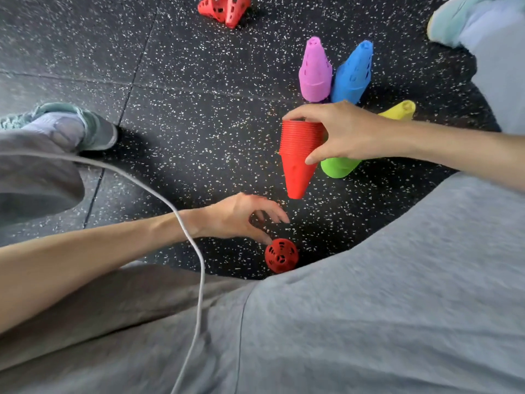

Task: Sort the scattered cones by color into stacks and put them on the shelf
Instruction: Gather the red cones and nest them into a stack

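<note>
My right hand point(338, 132) grips a stack of red cones point(298, 163) by its wide rims, tip pointing down, above the floor. My left hand point(241, 217) hovers with fingers loosely curled just above a single red cone point(281, 255) standing on the floor close to my body; it holds nothing. Two more red cones point(223, 8) lie on their sides at the top. A pink stack point(315, 71) and a blue stack point(353, 73) stand upright behind my right hand. A yellow stack point(399, 110) and a green stack point(338, 167) are partly hidden by that hand and arm.
The floor is black speckled rubber tile point(184, 109). My left shoe point(71, 123) is at the left and my right shoe point(454, 21) at the top right. A white cable point(196, 251) hangs across my left forearm. No shelf is in view.
</note>
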Available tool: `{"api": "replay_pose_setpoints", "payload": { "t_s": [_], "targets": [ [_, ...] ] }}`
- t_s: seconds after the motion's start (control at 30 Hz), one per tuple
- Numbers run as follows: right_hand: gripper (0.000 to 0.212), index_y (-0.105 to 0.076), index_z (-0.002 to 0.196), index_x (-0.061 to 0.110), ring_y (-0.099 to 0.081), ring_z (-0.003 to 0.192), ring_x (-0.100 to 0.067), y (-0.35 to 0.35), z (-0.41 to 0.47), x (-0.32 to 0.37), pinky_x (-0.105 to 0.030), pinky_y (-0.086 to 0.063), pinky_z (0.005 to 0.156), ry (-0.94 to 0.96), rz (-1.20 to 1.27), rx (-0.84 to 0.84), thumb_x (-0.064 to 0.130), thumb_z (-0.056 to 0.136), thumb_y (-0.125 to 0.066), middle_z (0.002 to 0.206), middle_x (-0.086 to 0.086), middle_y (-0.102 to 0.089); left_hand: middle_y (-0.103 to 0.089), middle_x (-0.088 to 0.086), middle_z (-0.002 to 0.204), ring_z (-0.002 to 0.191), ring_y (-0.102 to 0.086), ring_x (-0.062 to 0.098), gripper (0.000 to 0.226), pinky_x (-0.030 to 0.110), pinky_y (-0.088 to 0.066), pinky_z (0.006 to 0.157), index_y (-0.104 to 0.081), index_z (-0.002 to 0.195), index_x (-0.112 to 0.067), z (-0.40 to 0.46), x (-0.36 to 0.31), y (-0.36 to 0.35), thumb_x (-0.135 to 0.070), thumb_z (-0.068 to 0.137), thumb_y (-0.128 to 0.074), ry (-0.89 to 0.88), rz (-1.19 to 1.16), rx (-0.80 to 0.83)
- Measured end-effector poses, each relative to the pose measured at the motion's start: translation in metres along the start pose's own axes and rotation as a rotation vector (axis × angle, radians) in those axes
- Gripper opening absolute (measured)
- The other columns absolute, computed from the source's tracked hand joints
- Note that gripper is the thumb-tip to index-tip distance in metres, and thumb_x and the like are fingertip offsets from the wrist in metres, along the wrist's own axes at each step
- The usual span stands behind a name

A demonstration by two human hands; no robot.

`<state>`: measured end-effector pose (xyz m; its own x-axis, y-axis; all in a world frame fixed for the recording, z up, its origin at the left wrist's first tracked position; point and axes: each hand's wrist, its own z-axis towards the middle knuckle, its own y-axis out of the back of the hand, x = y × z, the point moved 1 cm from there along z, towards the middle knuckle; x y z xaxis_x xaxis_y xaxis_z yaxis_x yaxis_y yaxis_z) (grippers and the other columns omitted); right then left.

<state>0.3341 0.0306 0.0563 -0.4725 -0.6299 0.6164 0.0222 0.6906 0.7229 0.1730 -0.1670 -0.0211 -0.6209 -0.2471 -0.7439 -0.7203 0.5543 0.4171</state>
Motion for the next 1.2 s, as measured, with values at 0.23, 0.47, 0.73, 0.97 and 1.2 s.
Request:
{"api": "replay_pose_setpoints", "payload": {
  "t_s": [0.23,0.47,0.73,0.97,1.2],
  "targets": [
    [0.081,-0.048,0.147,0.027,-0.057,0.125,-0.018,-0.003,-0.009,-0.002,-0.041,-0.043,0.108,0.004,0.016,-0.04,0.022,0.076,-0.087,0.135,0.006,-0.062,-0.058,-0.022,0.118,0.106,-0.057,-0.003,0.054,0.022,-0.048,0.089,-0.062,0.126,-0.049,0.008,0.004,-0.024,-0.041,0.078,-0.086,-0.091,0.172,0.061],
    [0.079,-0.047,0.147,0.027,-0.059,0.122,-0.02,-0.002,-0.009,-0.003,-0.043,-0.045,0.105,0.009,0.047,-0.049,0.021,0.078,-0.086,0.132,0.005,-0.063,-0.06,-0.008,0.122,0.113,-0.055,0.015,0.046,0.042,-0.049,0.096,-0.064,0.126,-0.043,0.021,0.014,-0.04,-0.06,0.083,-0.064,-0.223,0.346,0.1],
    [0.08,-0.049,0.146,0.023,-0.056,0.13,-0.022,0.002,-0.007,-0.009,-0.044,-0.04,0.112,-0.021,0.072,-0.127,0.02,0.076,-0.087,0.137,0.001,-0.063,-0.065,-0.013,0.117,0.107,-0.059,0.001,0.029,0.024,-0.046,0.097,-0.065,0.129,-0.025,0.016,0.013,-0.015,-0.031,0.101,-0.062,-0.137,0.188,-0.138],
    [0.081,-0.049,0.147,0.028,-0.061,0.122,-0.022,0.025,0.001,-0.015,-0.043,-0.041,0.113,-0.122,0.148,-0.384,0.028,0.075,-0.087,0.136,-0.002,-0.064,-0.072,0.004,0.101,0.081,-0.072,0.011,0.023,0.029,-0.055,0.069,-0.058,0.127,-0.013,0.015,0.012,0.022,-0.021,0.108,-0.049,0.13,-0.32,-0.749],
    [0.07,-0.053,0.141,0.026,-0.059,0.1,-0.012,0.039,0.001,-0.017,-0.03,-0.045,0.098,-0.162,0.238,-0.574,0.023,0.078,-0.084,0.106,0.01,-0.063,-0.071,0.01,0.117,0.08,-0.072,0.016,0.028,0.029,-0.057,0.065,-0.052,0.128,-0.005,0.022,-0.018,0.07,-0.025,0.111,-0.04,0.185,-0.78,-0.99]
  ]
}}
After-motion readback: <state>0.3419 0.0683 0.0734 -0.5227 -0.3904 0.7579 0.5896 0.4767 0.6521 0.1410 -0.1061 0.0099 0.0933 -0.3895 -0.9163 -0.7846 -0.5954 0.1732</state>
